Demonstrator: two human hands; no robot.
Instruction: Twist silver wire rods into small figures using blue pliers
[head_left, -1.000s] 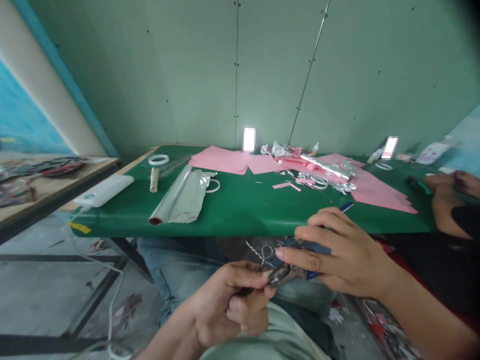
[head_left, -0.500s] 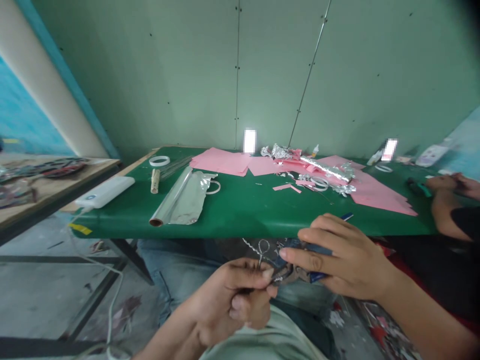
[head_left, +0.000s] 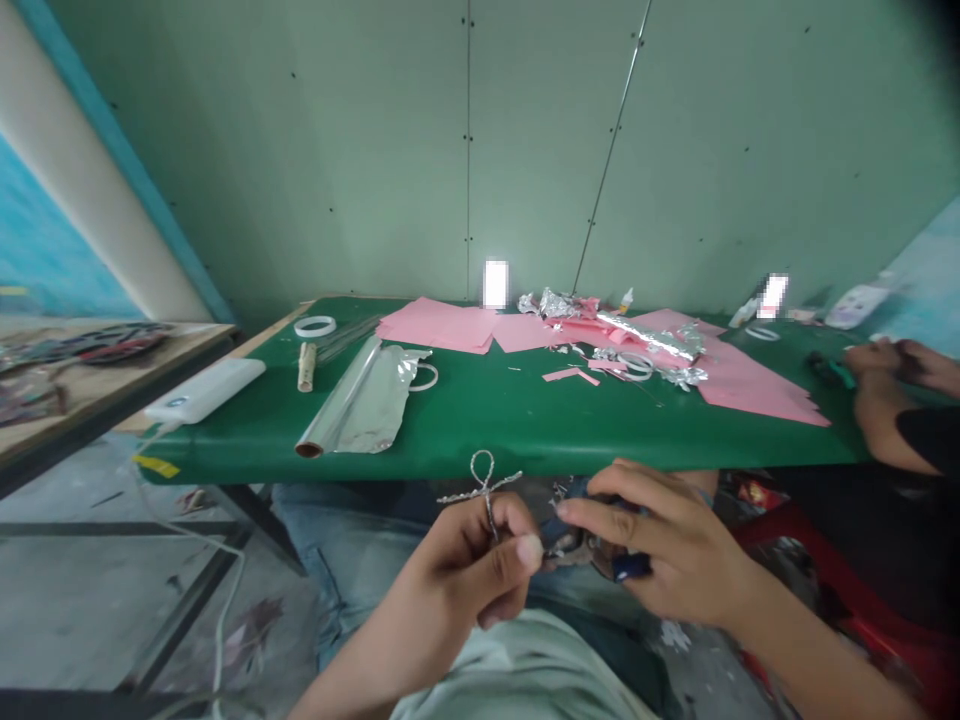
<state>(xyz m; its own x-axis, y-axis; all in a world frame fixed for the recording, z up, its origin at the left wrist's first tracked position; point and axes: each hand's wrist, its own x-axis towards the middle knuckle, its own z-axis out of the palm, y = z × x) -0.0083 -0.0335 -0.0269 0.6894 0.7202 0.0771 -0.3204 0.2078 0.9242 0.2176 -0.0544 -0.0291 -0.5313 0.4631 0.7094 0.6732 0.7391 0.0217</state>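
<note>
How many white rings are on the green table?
4 rings: one at the far left corner, one beside the foil roll, one among the crumpled foil, one far right. More may hide under the pink paper.

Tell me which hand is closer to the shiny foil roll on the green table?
Left. The left hand sits below and right of the foil roll, pinching a twisted silver wire. The right hand, gripping pliers, is farther to the right.

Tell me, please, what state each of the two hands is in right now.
Left hand: closed, pinching a twisted silver wire shape with a loop on top.
Right hand: closed around blue-handled metal pliers.
</note>
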